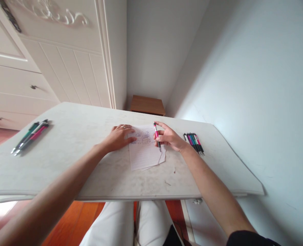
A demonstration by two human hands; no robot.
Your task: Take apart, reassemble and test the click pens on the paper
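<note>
My right hand (168, 136) grips a pink ballpoint pen (157, 135) with a white band and a dark lower end. The pen stands nearly upright, its index finger at the top and its tip pointing down over the right side of the paper. A lined sheet of paper (143, 157) lies under it, with dense blue scribbles across its upper part and a torn right edge. My left hand (120, 137) rests flat with fingers apart on the sheet's left edge, a ring on one finger. Beyond my right hand lies a row of several pens (193, 143).
A few more pens (31, 136), green, white and pink, lie at the left of the white table (74, 164). Small scraps (167, 183) sit near its front edge. A wooden stand (147, 104) is behind the table, a white cabinet (72, 61) at left, a wall (256, 85) at right.
</note>
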